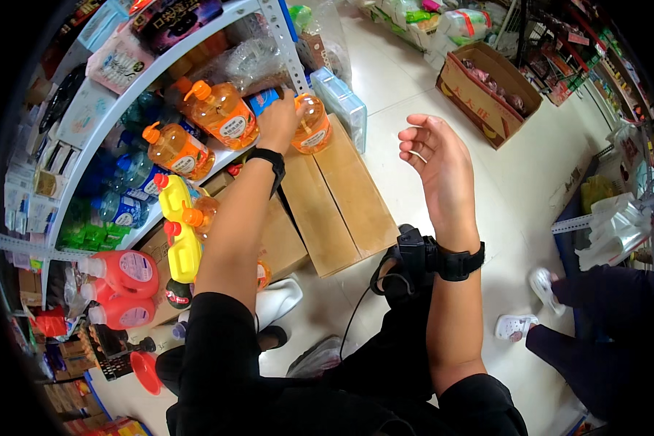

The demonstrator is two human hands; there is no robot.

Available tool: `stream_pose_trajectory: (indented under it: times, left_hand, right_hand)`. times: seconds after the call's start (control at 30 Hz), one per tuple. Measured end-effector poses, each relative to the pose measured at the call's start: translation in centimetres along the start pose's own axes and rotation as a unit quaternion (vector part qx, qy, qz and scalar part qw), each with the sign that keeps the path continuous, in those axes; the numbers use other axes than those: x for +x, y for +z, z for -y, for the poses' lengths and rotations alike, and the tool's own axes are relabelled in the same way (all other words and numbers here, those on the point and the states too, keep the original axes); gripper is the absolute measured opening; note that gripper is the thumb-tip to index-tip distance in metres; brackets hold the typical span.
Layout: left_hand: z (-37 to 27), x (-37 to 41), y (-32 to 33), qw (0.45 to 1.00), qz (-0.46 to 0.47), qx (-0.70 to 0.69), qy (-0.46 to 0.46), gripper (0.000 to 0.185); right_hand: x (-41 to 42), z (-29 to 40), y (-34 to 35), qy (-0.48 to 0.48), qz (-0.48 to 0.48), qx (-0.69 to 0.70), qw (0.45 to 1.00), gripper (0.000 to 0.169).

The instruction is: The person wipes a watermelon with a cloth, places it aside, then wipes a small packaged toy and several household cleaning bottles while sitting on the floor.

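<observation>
My left hand (279,121) reaches to the lower shelf, between two orange pump bottles. Its fingertips are by a blue package (262,100); whether they grip it is hidden. To its right, a pump bottle of orange liquid (312,131) stands on a closed cardboard box (335,204), close to my thumb. A larger orange pump bottle (226,117) is on the left, on the shelf edge, with a smaller pump bottle (180,152) beside it. My right hand (438,158) hangs in the air over the floor, fingers loosely curled, holding nothing.
Yellow bottles (182,245) and pink detergent jugs (128,272) stand along the shelf front. Beyond the box leans a light-blue flat pack (340,103). An open carton (488,92) sits on the tiled floor (392,141). At right, another person's white shoe (515,327) shows.
</observation>
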State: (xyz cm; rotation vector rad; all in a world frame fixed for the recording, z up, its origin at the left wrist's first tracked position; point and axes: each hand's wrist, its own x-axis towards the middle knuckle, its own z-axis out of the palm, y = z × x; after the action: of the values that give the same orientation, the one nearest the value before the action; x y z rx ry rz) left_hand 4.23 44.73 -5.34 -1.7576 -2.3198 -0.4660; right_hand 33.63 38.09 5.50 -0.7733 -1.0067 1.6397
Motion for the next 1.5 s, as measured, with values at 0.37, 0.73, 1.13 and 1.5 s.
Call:
stream_pose_trajectory:
  times: [0.37, 0.73, 1.13, 1.5]
  left_hand:
    - [-1.3, -8.0, 3.9, 0.959, -0.154, -0.175, -0.159, 0.084]
    - [-3.1, -37.0, 6.4, 0.905, 0.309, -0.149, -0.251, 0.064]
    - [-6.9, -38.8, 10.1, 0.819, 0.212, -0.414, -0.336, 0.043]
    - [-4.9, -37.4, 8.2, 0.832, 0.151, -0.388, -0.367, 0.032]
  right_hand:
    - [2.6, -2.9, 0.5, 0.003, 0.027, -0.097, 0.995, 0.027]
    - [13.1, -24.5, -8.8, 0.048, 0.200, -0.634, 0.745, 0.072]
    - [14.5, -29.3, -9.6, -0.025, 0.265, -0.660, 0.702, 0.051]
    - [14.5, -29.5, -6.9, 0.072, 0.234, -0.616, 0.749, 0.064]
